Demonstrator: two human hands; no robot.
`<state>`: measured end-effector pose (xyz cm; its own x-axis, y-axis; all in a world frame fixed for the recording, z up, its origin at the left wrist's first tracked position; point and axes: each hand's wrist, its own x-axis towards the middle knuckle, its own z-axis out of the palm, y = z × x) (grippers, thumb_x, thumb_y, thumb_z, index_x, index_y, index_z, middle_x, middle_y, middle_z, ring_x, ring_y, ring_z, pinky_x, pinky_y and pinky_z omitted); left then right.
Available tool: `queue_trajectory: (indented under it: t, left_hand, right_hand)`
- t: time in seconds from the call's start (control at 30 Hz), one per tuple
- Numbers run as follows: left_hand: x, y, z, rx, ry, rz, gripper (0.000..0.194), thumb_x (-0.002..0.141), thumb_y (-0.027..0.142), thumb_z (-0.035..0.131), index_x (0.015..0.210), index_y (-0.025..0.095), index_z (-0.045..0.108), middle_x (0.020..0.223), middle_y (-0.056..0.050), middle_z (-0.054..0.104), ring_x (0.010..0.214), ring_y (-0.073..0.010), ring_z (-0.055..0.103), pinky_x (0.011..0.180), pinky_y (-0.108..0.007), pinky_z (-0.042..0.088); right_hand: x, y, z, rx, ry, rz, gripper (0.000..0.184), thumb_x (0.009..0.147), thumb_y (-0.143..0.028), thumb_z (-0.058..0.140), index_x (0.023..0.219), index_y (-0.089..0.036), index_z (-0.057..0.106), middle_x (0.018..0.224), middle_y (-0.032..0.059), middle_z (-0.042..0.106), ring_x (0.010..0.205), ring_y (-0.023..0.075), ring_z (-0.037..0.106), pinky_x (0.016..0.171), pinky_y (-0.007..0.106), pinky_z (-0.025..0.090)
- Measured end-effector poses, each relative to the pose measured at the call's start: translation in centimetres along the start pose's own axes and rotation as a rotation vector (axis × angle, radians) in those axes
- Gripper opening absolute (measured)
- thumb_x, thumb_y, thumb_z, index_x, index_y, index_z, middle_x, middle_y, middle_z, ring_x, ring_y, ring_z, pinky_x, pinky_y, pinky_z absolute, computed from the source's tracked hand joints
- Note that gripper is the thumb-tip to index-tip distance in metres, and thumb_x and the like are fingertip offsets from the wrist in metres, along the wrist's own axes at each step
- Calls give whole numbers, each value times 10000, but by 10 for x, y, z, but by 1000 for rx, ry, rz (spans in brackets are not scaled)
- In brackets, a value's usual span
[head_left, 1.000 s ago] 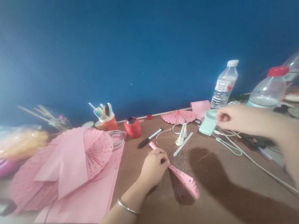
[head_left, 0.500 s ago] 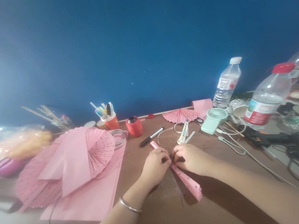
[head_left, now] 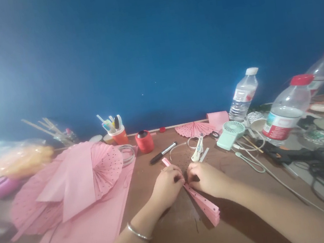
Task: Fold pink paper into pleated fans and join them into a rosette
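Observation:
A strip of pleated pink paper (head_left: 203, 204) with punched holes is bunched into a narrow fold in front of me. My left hand (head_left: 168, 185) is closed around its middle, fingers curled over it. Against the same spot, from the other side, my right hand (head_left: 207, 177) pinches at the paper; its fingertips are partly hidden. One end pokes out beyond my left hand, while the other splays slightly toward me. Just past my right hand lie a white utility knife (head_left: 197, 152) and a pale narrow strip (head_left: 204, 155). A black marker (head_left: 163, 153) rests beyond my left hand.
On the left, pink pleated fans (head_left: 108, 168) lie on pink sheets (head_left: 84, 234). Behind stand a cup of pens (head_left: 119, 136) and a red round object (head_left: 145, 142). To the right are a mint handheld fan (head_left: 230, 135), cables and plastic bottles (head_left: 288, 110).
My right hand has come in from the right, beside the mint fan, to the folded paper at my left hand. My left hand has kept its hold.

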<state>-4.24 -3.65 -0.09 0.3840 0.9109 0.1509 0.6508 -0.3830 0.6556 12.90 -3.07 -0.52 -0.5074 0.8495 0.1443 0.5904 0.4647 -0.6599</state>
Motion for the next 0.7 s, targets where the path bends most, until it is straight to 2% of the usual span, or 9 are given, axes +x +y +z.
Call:
queue_trajectory:
  t: [0.3, 0.7]
  left_hand:
    - [-1, -2, -4, -118, 3, -42, 128, 681, 122, 538, 590, 187, 598, 868, -5, 614, 817, -146, 553, 768, -255, 394]
    - [-3, -10, 0, -74, 54, -49, 130, 603, 62, 515, 537, 174, 509, 902, 11, 611, 802, -135, 544, 715, -244, 390]
  right_hand:
    - [0, -4, 0, -29, 16, 38, 93, 649, -125, 522, 602, -183, 576, 723, 6, 559, 721, 131, 504, 651, 224, 356]
    - [-1, 1, 1, -86, -9, 46, 73, 592, -114, 510, 551, -173, 522, 669, 3, 533, 661, 121, 486, 583, 213, 333]
